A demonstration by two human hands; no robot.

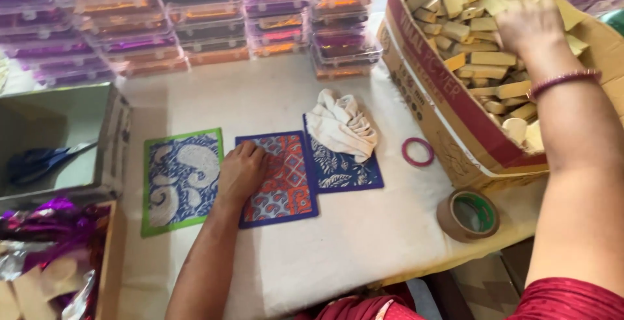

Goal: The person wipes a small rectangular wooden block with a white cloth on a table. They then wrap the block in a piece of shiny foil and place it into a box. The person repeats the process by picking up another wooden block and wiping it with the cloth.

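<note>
Wooden blocks fill cardboard box — right hand among them.

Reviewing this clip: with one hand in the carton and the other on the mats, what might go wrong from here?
1. The right hand digs among loose wooden blocks heaped in the cardboard box, which sits near the table edge; blocks might spill or the box shift.
2. The left hand presses only the middle patterned mat; the green-bordered mat and the cloth lie free and may slide.
3. The tape roll sits near the edge and might roll off.
</note>
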